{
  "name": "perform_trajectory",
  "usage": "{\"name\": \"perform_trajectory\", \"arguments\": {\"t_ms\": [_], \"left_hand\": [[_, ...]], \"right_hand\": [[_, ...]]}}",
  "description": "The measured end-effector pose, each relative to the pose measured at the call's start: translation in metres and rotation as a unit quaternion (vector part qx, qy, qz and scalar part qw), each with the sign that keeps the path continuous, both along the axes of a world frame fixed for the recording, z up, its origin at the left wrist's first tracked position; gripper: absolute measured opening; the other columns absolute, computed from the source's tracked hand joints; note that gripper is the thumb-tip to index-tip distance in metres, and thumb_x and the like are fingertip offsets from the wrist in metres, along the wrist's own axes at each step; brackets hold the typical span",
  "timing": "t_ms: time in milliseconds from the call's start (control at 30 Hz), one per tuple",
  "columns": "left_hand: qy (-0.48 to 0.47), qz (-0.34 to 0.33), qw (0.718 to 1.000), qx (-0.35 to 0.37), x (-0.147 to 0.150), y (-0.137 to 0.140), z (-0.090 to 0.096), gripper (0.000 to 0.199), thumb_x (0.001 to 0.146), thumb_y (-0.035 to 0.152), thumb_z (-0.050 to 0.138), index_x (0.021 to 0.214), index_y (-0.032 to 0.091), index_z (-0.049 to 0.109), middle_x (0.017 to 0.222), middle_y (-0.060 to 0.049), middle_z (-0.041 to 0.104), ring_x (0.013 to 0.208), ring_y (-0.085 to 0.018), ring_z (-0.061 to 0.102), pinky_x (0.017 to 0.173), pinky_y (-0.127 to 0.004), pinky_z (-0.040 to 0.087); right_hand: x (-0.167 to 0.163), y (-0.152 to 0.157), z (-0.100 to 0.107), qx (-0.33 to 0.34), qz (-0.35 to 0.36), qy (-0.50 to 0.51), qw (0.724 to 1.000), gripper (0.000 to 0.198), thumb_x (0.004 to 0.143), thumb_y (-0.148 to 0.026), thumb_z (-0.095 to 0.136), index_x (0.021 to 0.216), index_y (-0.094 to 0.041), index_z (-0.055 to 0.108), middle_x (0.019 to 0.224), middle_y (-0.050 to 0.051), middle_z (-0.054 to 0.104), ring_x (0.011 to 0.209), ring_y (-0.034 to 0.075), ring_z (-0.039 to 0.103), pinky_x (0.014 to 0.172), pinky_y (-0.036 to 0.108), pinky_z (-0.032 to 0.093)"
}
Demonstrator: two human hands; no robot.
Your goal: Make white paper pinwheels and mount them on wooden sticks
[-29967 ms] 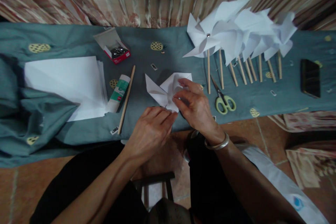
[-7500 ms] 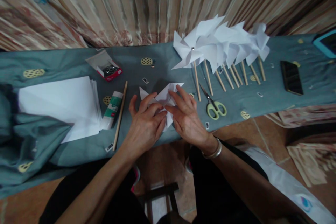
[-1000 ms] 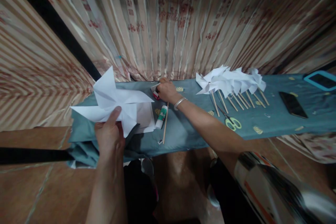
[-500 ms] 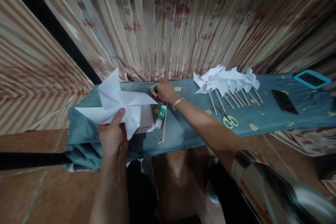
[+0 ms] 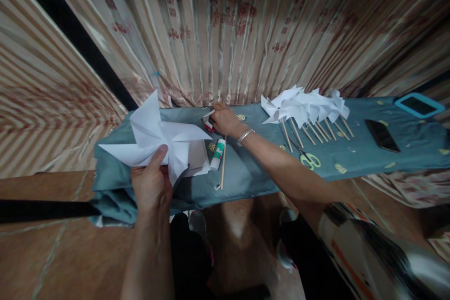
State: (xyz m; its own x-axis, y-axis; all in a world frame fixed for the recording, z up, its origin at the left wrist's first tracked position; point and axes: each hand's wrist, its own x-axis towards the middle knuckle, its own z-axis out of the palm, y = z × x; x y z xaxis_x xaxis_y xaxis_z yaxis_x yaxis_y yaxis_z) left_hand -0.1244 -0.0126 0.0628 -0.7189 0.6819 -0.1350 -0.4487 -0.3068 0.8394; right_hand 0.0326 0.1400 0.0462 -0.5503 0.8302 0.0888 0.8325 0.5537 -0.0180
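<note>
A white paper pinwheel (image 5: 146, 126) without a stick is pinched in my left hand (image 5: 153, 180), thumb pressed near its centre. Out at the far edge of the bench, my right hand (image 5: 226, 119) has its fingers bent down at a small red and white box (image 5: 209, 125). What those fingers hold, if anything, is hidden. Just nearer than the box lie a green and white glue stick (image 5: 218, 154) and a thin wooden stick (image 5: 223, 168). White paper sheets (image 5: 198, 157) lie partly beneath the pinwheel.
Several finished pinwheels (image 5: 302, 105) on sticks overlap at the right. Green-handled scissors (image 5: 310, 160), a black phone (image 5: 382, 135) and a blue-framed tablet (image 5: 420, 105) lie there too. A pleated curtain (image 5: 225, 33) hangs behind the cloth-covered bench (image 5: 253, 183).
My right hand stays at the small box, its fingers shifting slightly. The left hand keeps the pinwheel almost still. The view has shifted a little.
</note>
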Motion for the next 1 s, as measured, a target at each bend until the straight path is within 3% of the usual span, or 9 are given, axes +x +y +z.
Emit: {"name": "perform_trajectory", "arguments": {"t_ms": [367,533,667,767,833,900,1000], "left_hand": [[0.023,-0.015,1.0,-0.006,-0.004,0.0,-0.003,0.026,0.055,0.007,0.075,0.077,0.02,0.068,0.088,-0.001,0.076,0.091,-0.019,0.072,0.085,-0.031,0.059],[0.004,0.002,1.0,-0.02,0.0,0.0,0.0,0.029,0.054,0.004,0.071,0.08,0.019,0.068,0.083,0.001,0.076,0.085,-0.017,0.072,0.087,-0.032,0.058],[0.026,-0.013,0.999,-0.02,0.001,-0.001,0.0,0.028,0.057,0.006,0.071,0.08,0.021,0.068,0.087,0.001,0.076,0.091,-0.018,0.071,0.089,-0.033,0.058],[0.034,-0.02,0.999,-0.028,0.0,-0.002,-0.002,0.027,0.056,0.009,0.073,0.079,0.022,0.068,0.089,-0.001,0.076,0.095,-0.021,0.071,0.089,-0.035,0.058],[0.039,-0.021,0.999,-0.026,0.0,-0.002,-0.003,0.027,0.056,0.011,0.075,0.079,0.023,0.068,0.09,-0.001,0.076,0.097,-0.023,0.071,0.089,-0.037,0.058],[0.059,-0.032,0.998,-0.017,0.0,-0.002,-0.005,0.025,0.057,0.013,0.075,0.079,0.023,0.067,0.089,-0.002,0.076,0.099,-0.023,0.07,0.091,-0.038,0.057],[0.09,-0.049,0.995,-0.011,0.003,-0.002,-0.006,0.021,0.06,0.016,0.075,0.077,0.022,0.066,0.087,-0.002,0.076,0.099,-0.023,0.07,0.093,-0.038,0.056]], "right_hand": [[-0.001,0.005,-0.002,-0.015,-0.017,0.003,1.0,0.028,0.08,-0.004,0.05,0.099,-0.003,0.071,0.118,0.024,0.064,0.116,0.032,0.054,0.096,0.038,0.043],[0.003,0.003,-0.009,-0.034,-0.026,0.081,0.996,0.028,0.081,-0.001,0.045,0.094,-0.004,0.07,0.116,0.022,0.064,0.118,0.028,0.051,0.103,0.037,0.038],[0.008,0.005,-0.014,-0.065,-0.05,0.192,0.978,0.02,0.078,-0.002,0.051,0.085,-0.008,0.07,0.12,0.02,0.063,0.122,0.025,0.05,0.109,0.036,0.033],[0.01,0.009,-0.02,-0.109,-0.095,0.3,0.943,0.014,0.078,-0.009,0.055,0.074,-0.012,0.068,0.111,0.015,0.067,0.113,0.024,0.057,0.104,0.037,0.04],[0.012,0.011,-0.023,-0.151,-0.132,0.381,0.903,0.015,0.08,-0.015,0.056,0.069,-0.014,0.066,0.095,0.01,0.071,0.099,0.022,0.064,0.093,0.038,0.048],[0.016,0.01,-0.025,-0.196,-0.162,0.465,0.848,0.019,0.083,-0.02,0.056,0.066,-0.015,0.064,0.081,0.006,0.071,0.087,0.02,0.066,0.084,0.036,0.053],[0.027,-0.001,-0.023,-0.258,-0.19,0.578,0.751,0.018,0.084,-0.023,0.06,0.067,-0.018,0.063,0.078,0.004,0.072,0.081,0.018,0.068,0.08,0.033,0.056]]}}
